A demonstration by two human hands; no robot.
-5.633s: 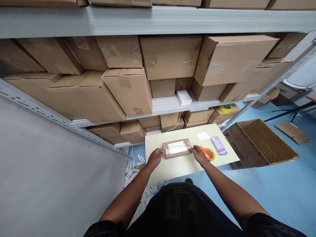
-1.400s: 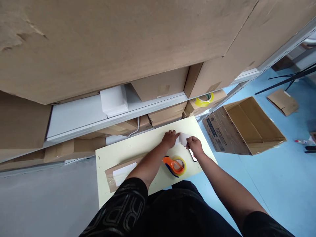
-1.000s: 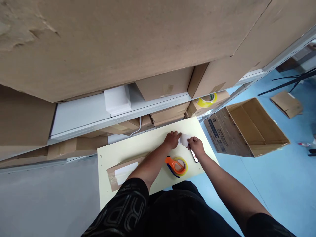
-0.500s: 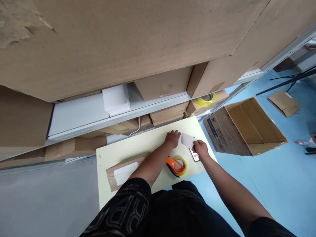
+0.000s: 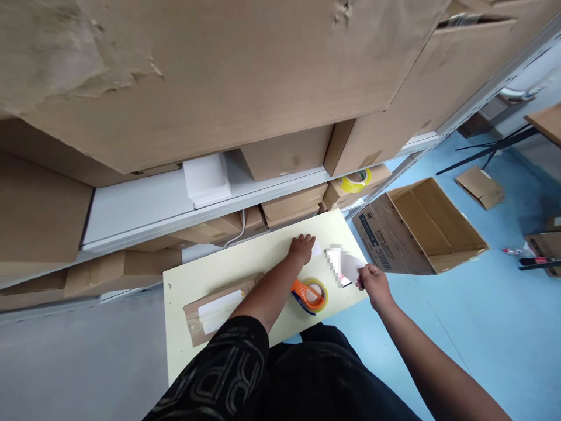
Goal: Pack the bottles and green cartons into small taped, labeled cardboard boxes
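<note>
1. Head view, the only one, with clock directions taken from the middle of the cream table [image 5: 245,260] and the wearer's body at six.
2. At three o'clock, by the table edge, the right hand [image 5: 372,283] pinched a white slip [image 5: 349,268] narrowly between thumb and fingers, holding it raised and tilted.
3. At one o'clock the left hand [image 5: 301,248] rested low with its fingers bunched beside a white paper [image 5: 316,250]; whether it gripped or merely pressed the paper, one could not tell.
4. At two o'clock lay a phone [image 5: 333,262], partly pixelated and partly behind the slip.
5. At three, nearer the middle, sat an orange tape dispenser [image 5: 310,294] with its yellow-edged roll.
6. Between eight and nine, a flat cardboard package [image 5: 205,324] bore a white label [image 5: 219,310]; the left forearm overlapped its right end.
7. Beyond the table at two, an open carton [image 5: 390,234] stood on the blue floor.
</note>
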